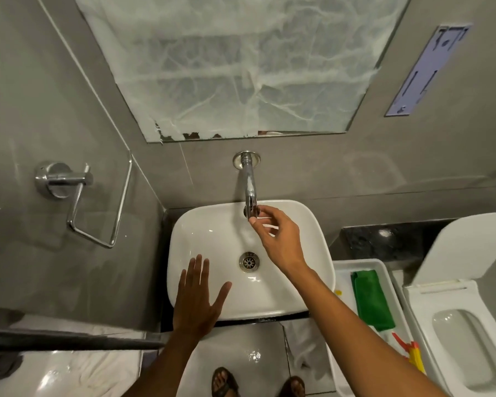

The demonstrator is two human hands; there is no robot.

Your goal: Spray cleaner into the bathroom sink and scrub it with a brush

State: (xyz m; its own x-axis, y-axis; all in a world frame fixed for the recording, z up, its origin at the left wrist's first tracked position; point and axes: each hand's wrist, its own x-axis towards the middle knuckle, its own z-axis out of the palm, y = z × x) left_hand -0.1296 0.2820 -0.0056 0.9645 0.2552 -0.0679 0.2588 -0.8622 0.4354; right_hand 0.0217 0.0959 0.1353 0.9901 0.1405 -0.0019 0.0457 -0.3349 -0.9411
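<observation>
A white basin sink (201, 224) with a chrome drain (249, 262) sits below a chrome wall tap (249, 184). My right hand (278, 239) reaches over the bowl, its thumb and fingers pinched on the tip of the tap's spout. My left hand (196, 293) hovers flat over the front left rim of the sink, fingers spread, holding nothing. To the right, a white tray (364, 263) holds a green cloth (371, 299) and a red and yellow item (411, 352) that is partly hidden by my right forearm. No brush is clearly visible.
A toilet (464, 339) with its lid raised stands at the right, next to the tray. A chrome towel holder (78, 196) projects from the left wall. A mirror (241, 67) hangs above the tap. My sandalled feet (226, 382) stand on the wet floor below.
</observation>
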